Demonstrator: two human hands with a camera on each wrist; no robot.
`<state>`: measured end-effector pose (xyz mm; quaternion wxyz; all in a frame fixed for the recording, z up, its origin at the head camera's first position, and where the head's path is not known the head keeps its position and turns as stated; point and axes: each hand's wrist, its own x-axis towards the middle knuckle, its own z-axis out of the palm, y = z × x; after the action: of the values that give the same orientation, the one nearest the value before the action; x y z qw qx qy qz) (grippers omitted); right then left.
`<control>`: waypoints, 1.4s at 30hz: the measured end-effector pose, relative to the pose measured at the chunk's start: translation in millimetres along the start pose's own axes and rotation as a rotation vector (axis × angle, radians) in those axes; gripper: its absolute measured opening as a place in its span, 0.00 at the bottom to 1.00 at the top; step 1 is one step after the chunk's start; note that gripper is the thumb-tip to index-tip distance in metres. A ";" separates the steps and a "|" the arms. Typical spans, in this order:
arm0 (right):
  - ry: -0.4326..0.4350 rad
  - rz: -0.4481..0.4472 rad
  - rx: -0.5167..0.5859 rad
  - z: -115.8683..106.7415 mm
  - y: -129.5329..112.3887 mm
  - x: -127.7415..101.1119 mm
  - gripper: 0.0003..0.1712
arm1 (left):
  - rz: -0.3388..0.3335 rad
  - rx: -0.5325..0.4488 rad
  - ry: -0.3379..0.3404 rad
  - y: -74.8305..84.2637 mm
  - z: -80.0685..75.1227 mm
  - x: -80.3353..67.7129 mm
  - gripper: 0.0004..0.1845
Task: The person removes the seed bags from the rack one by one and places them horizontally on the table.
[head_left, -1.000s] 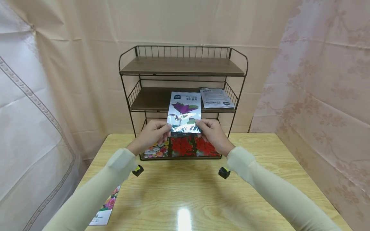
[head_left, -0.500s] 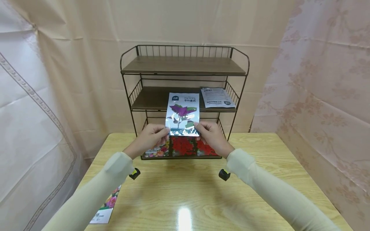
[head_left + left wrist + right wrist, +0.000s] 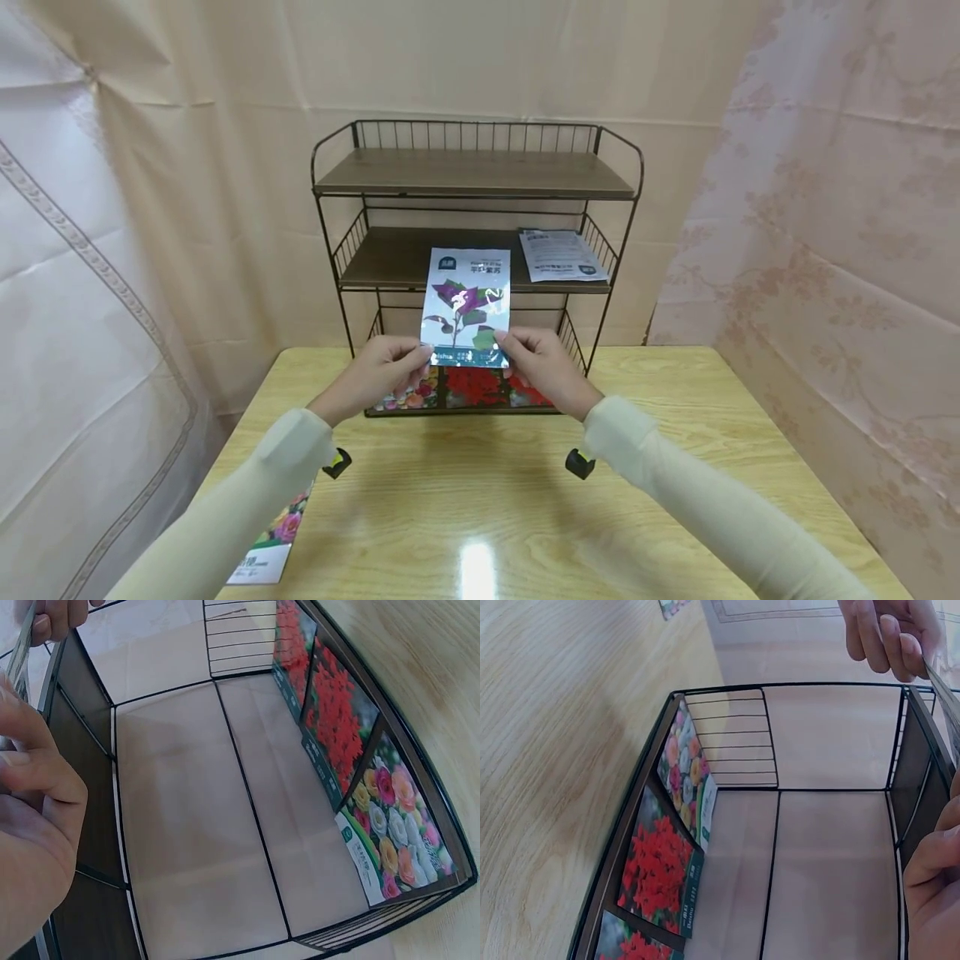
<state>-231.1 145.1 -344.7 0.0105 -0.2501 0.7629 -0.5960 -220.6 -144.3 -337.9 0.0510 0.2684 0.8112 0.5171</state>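
A glossy seed packet (image 3: 467, 307) with a purple-leafed plant printed on it is held upright in front of a three-tier wire rack (image 3: 472, 171). My left hand (image 3: 386, 372) pinches its lower left corner and my right hand (image 3: 538, 365) pinches its lower right corner. The left wrist view shows my left hand (image 3: 30, 825) at the packet's thin edge (image 3: 22, 645). My right hand (image 3: 934, 885) shows at the lower right of the right wrist view, below the packet's edge (image 3: 943, 694). Both hands hover just above the rack's bottom tier.
On the bottom tier stand a mixed-flower packet (image 3: 405, 398) and two red-flower packets (image 3: 472, 387). A white printed packet (image 3: 562, 254) lies on the middle shelf at the right. Another flower packet (image 3: 270, 542) lies on the wooden table (image 3: 480, 500), near left.
Both hands have brought the purple-plant packet down and slightly left, so it sits lower against the rack. The packets on the shelves have not moved.
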 end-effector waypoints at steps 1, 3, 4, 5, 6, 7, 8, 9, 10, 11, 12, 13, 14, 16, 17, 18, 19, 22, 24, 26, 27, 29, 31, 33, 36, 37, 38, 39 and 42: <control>-0.005 0.005 -0.002 0.8 0.1 -0.4 0.32 | -0.004 0.003 0.000 -0.6 -0.2 -1.4 0.22; -0.012 0.017 -0.012 2.1 0.4 -1.3 0.32 | -0.012 0.014 0.001 -1.3 -0.8 -3.9 0.23; -0.015 0.021 -0.016 2.8 0.7 -1.6 0.32 | -0.015 0.017 0.001 -1.7 -1.0 -5.0 0.23; -0.019 0.021 -0.020 3.5 0.8 -1.9 0.32 | -0.017 0.025 0.001 -2.1 -1.2 -6.1 0.23; -0.026 0.018 -0.023 4.2 0.9 -2.3 0.32 | -0.017 0.034 0.000 -2.4 -1.5 -7.3 0.23; -0.033 0.014 -0.026 4.8 1.1 -2.6 0.32 | -0.016 0.043 -0.001 -2.8 -1.8 -8.4 0.24; -0.041 0.011 -0.028 5.4 1.3 -2.9 0.32 | -0.015 0.055 0.000 -3.2 -2.2 -9.7 0.24; -0.048 0.008 -0.031 6.0 1.3 -3.3 0.32 | -0.014 0.065 -0.002 -3.8 -2.5 -10.8 0.24; -0.052 0.007 -0.033 6.5 1.5 -3.7 0.31 | -0.014 0.074 -0.004 -4.4 -2.8 -11.9 0.24; -0.056 0.008 -0.033 7.0 1.6 -4.1 0.31 | -0.013 0.082 -0.005 -4.9 -3.1 -13.1 0.24; -0.059 0.011 -0.032 7.5 2.0 -4.5 0.30 | -0.011 0.087 -0.006 -5.3 -3.4 -14.2 0.23; -0.059 0.014 -0.033 7.9 2.3 -4.8 0.30 | -0.010 0.090 -0.007 -5.6 -3.8 -15.3 0.23; -0.060 0.019 -0.034 8.4 2.6 -5.1 0.29 | -0.005 0.092 -0.010 -5.9 -4.1 -16.4 0.22; -0.064 0.021 -0.034 9.5 3.3 -5.7 0.29 | 0.003 0.093 -0.014 -6.2 -4.6 -18.3 0.21; -0.068 0.021 -0.035 10.1 3.6 -6.0 0.29 | 0.006 0.093 -0.014 -6.4 -4.9 -19.2 0.21; -0.072 0.019 -0.035 10.6 3.8 -6.3 0.29 | 0.012 0.092 -0.016 -6.7 -5.2 -20.1 0.22; -0.074 0.017 -0.036 11.0 3.9 -6.6 0.28 | 0.015 0.093 -0.019 -6.8 -5.4 -21.0 0.22; -0.081 0.004 -0.029 12.5 3.9 -7.6 0.28 | 0.022 0.098 -0.023 -7.4 -5.9 -23.2 0.22; -0.086 -0.007 -0.026 13.4 4.0 -8.1 0.28 | 0.023 0.101 -0.027 -8.1 -6.2 -24.8 0.22; -0.091 -0.015 -0.028 14.5 4.5 -8.4 0.28 | 0.019 0.102 -0.031 -8.5 -6.7 -26.7 0.21; -0.094 -0.017 -0.031 15.0 4.6 -8.7 0.28 | 0.014 0.101 -0.032 -8.9 -6.9 -27.8 0.22; -0.099 -0.014 -0.040 16.1 5.0 -9.0 0.29 | 0.010 0.105 -0.036 -10.1 -7.4 -29.9 0.22; -0.103 -0.010 -0.046 17.2 5.5 -9.5 0.29 | 0.005 0.107 -0.042 -11.0 -7.7 -31.8 0.22; -0.106 -0.010 -0.049 18.3 6.1 -10.2 0.30 | 0.002 0.106 -0.044 -12.2 -7.8 -33.2 0.23; -0.108 -0.018 -0.046 19.7 8.8 -10.8 0.31 | 0.001 0.103 -0.046 -13.5 -7.7 -34.4 0.23; -0.109 -0.024 -0.046 20.1 9.6 -11.3 0.31 | 0.003 0.105 -0.045 -14.0 -7.7 -34.7 0.23; -0.112 -0.027 -0.043 20.6 10.5 -11.8 0.31 | 0.004 0.105 -0.046 -14.7 -7.7 -35.2 0.24; -0.115 -0.032 -0.036 21.0 11.0 -12.5 0.31 | 0.005 0.105 -0.048 -15.5 -7.7 -35.7 0.24; -0.127 -0.039 -0.022 22.8 12.2 -14.5 0.30 | 0.002 0.106 -0.055 -17.7 -7.4 -37.9 0.23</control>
<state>-215.7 132.3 -366.5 0.0446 -0.3024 0.7623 -0.5705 -197.8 -174.4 -357.2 0.0583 0.2854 0.8356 0.4657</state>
